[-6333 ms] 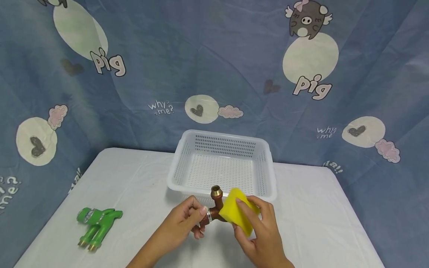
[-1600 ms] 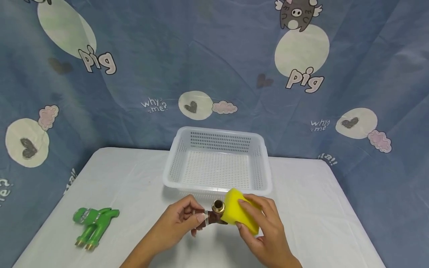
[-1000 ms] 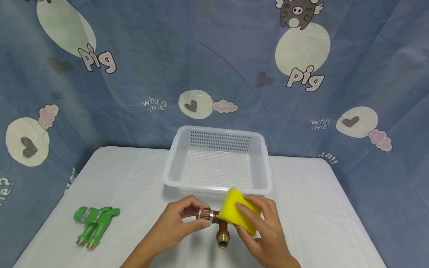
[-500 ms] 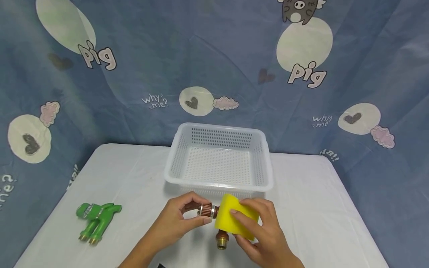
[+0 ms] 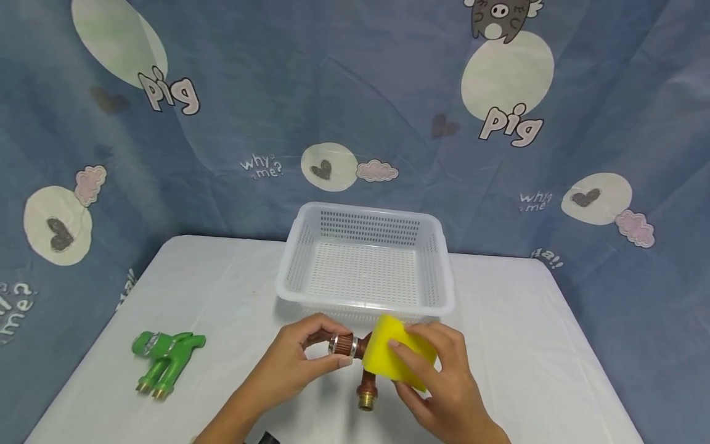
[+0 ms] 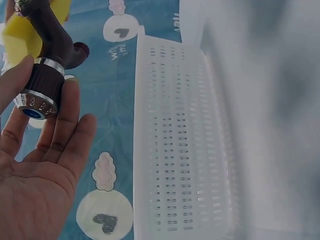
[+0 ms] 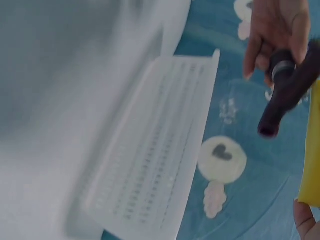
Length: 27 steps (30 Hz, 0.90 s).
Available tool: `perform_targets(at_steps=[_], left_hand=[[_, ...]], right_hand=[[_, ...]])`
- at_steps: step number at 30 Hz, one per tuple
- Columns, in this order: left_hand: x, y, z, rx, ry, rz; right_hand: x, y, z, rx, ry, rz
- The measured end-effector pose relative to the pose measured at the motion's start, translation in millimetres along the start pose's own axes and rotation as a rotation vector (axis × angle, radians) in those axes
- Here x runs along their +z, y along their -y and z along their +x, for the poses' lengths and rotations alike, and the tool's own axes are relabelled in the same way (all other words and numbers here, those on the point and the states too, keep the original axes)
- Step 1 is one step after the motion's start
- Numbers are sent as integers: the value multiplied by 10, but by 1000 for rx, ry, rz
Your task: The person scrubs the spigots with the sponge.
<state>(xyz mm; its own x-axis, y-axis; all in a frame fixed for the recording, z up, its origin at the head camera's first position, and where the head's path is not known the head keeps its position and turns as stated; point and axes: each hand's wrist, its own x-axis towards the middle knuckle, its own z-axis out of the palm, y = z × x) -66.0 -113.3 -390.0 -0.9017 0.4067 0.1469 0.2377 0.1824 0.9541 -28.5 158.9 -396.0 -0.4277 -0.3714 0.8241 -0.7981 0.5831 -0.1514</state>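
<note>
In the head view my left hand (image 5: 288,364) pinches the ribbed knob of a brown faucet (image 5: 367,385) between thumb and fingers. Its brass threaded end points toward the near side of the table. My right hand (image 5: 444,376) grips a yellow sponge (image 5: 388,357), which overlaps the faucet's body and hides part of it. The left wrist view shows the knob's silver rings and the faucet (image 6: 50,40) slanting up from my fingertips. From the right wrist, the sponge (image 7: 311,160) stands beside the dark faucet (image 7: 290,97), with only a fingertip of my right hand at its lower edge.
A white perforated basket (image 5: 360,303) sits just beyond my hands, with nothing in it. On the left of the white-covered table (image 5: 233,277) lies a green faucet (image 5: 172,361) with two brass-ended outlets. A blue printed cloth (image 5: 249,111) hangs behind. A small black object (image 5: 269,438) shows at the bottom edge.
The faucet has been turned about its knob: its threaded end pointed up and away earlier, now toward the near side. The sponge has shifted slightly on its body. The black object has appeared.
</note>
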Motion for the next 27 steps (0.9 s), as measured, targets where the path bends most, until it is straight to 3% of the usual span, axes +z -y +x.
perform_targets(at_steps=[3, 5, 10, 15, 21, 27], left_hand=[[-5, -8, 3, 16, -1, 13], [-8, -10, 4, 29, -1, 21], [-14, -1, -4, 17, 8, 11], [-13, 7, -14, -32, 3, 5], [-16, 9, -9, -34, -8, -21], [-18, 13, -6, -37, 1, -54]], right_hand=[[13, 25, 5, -67, 22, -11], [6, 10, -7, -65, 49, -44], [-33, -100, -61, 52, 75, -108], [-47, -115, -106, 146, 54, -26], [7, -25, -142, 96, 108, 130], [6, -87, -175, 74, 119, 35]])
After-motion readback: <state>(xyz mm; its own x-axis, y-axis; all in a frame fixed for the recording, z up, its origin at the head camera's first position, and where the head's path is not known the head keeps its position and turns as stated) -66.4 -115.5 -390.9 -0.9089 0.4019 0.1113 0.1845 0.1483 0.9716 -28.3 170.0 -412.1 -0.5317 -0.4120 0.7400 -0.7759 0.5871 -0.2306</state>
